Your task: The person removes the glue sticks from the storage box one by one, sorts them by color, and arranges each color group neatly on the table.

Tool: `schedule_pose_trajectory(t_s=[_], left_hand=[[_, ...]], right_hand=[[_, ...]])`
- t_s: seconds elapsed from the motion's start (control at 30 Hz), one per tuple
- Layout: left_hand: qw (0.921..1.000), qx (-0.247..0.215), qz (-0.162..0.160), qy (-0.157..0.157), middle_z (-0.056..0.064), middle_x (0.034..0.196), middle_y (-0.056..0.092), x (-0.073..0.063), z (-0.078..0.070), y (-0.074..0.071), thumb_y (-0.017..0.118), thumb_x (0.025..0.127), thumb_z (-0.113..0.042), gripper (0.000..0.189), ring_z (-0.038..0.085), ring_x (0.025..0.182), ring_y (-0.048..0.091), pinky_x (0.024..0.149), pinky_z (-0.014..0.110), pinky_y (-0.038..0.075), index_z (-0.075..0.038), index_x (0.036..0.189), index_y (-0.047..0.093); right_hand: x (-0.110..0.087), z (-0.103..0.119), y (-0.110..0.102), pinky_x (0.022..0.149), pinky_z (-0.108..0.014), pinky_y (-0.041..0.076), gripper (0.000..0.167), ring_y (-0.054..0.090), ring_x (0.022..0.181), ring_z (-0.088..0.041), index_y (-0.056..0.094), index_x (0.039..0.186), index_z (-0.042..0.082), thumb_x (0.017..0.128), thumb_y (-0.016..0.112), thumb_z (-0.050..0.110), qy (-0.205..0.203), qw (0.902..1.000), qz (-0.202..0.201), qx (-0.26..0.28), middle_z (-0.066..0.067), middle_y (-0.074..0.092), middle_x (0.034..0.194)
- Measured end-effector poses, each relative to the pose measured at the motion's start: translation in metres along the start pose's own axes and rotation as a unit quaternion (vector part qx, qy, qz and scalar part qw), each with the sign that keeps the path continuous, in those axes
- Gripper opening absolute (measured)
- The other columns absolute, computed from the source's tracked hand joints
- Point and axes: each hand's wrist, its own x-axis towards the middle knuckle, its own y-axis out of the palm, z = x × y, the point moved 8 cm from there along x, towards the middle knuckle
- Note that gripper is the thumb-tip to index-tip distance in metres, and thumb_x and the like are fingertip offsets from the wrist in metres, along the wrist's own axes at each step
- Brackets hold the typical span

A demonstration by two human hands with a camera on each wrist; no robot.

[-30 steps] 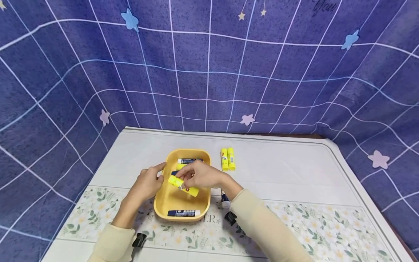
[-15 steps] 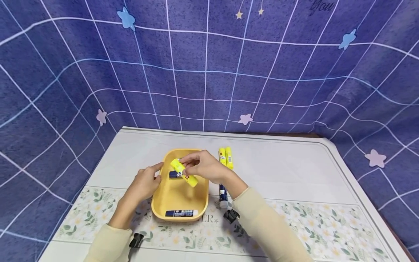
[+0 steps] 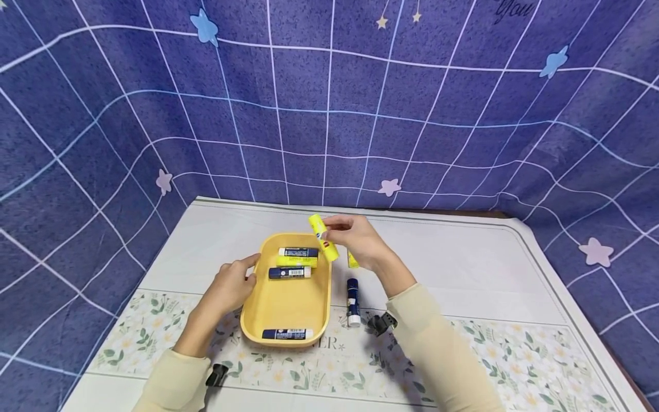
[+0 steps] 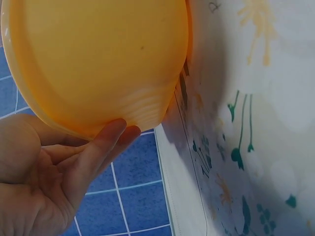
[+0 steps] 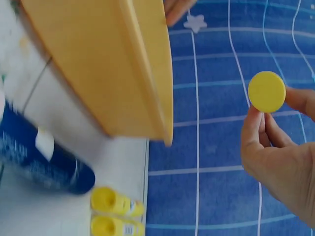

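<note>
Right grip [image 3: 362, 240] clamped on yellow stick [image 3: 322, 238]; blue stick [image 3: 352, 301] on desk [image 3: 463, 263], near side of it. Left grip [image 3: 230, 288] pinching tray [image 3: 290, 303] rim.

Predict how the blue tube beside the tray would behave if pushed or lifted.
Being round, the blue tube would probably roll sideways. Lying straight, it looks stiff. Its slim body should suit a pinch, like the yellow tube in the right hand.

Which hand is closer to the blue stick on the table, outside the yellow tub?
The right hand: it holds a yellow stick up above the table, beyond the blue stick. The left hand is farther, touching the tub's opposite side, with the tub in between.
</note>
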Motion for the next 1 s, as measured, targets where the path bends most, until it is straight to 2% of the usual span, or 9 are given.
schedule_pose_trajectory(t_s=[0.23, 0.33, 0.5, 0.7, 1.0], left_hand=[[1.0000, -0.002, -0.001, -0.002, 0.029, 0.146, 0.057, 0.000, 0.001, 0.000, 0.053, 0.102, -0.005, 0.054, 0.014, 0.062, 0.062, 0.058, 0.028, 0.051, 0.002, 0.155, 0.043], [1.0000, -0.002, -0.001, -0.002, 0.029, 0.147, 0.056, 0.000, 0.000, 0.000, 0.053, 0.102, -0.005, 0.054, 0.014, 0.063, 0.063, 0.058, 0.028, 0.051, 0.002, 0.155, 0.043], [1.0000, -0.002, -0.002, -0.004, 0.029, 0.146, 0.056, 0.000, -0.001, 0.000, 0.053, 0.102, -0.005, 0.054, 0.013, 0.061, 0.062, 0.057, 0.027, 0.051, 0.002, 0.155, 0.043], [1.0000, -0.004, -0.003, -0.003, 0.029, 0.149, 0.054, 0.000, 0.002, 0.000, 0.054, 0.102, -0.005, 0.054, 0.015, 0.067, 0.065, 0.060, 0.028, 0.053, 0.002, 0.154, 0.043], [1.0000, -0.003, -0.004, -0.004, 0.029, 0.148, 0.055, 0.001, 0.003, 0.001, 0.054, 0.102, -0.006, 0.054, 0.014, 0.065, 0.063, 0.059, 0.027, 0.052, 0.002, 0.155, 0.043]], right_hand=[[0.004, -0.012, -0.046, 0.077, -0.020, 0.056, 0.042, 0.064, 0.086, -0.011, 0.061, 0.132, -0.013, 0.091, 0.063, -0.005, 0.025, 0.9966, -0.072, 0.033, -0.010, 0.065, 0.108], [0.004, -0.021, -0.068, 0.077, -0.017, 0.054, 0.044, 0.062, 0.087, -0.009, 0.058, 0.134, -0.014, 0.091, 0.063, -0.005, 0.031, 0.9931, -0.102, 0.047, -0.007, 0.063, 0.107], [0.002, -0.038, -0.097, 0.081, -0.016, 0.054, 0.046, 0.061, 0.091, -0.009, 0.055, 0.137, -0.014, 0.093, 0.063, -0.002, 0.056, 0.9872, -0.141, 0.050, -0.008, 0.059, 0.115], [0.001, -0.056, -0.118, 0.083, -0.017, 0.055, 0.047, 0.062, 0.092, -0.009, 0.055, 0.138, -0.013, 0.094, 0.063, 0.000, 0.080, 0.9800, -0.177, 0.043, -0.010, 0.059, 0.117], [0.001, -0.081, -0.137, 0.072, -0.015, 0.054, 0.044, 0.061, 0.078, -0.006, 0.057, 0.133, -0.016, 0.092, 0.065, -0.002, 0.097, 0.9715, -0.214, 0.034, -0.006, 0.062, 0.099]])
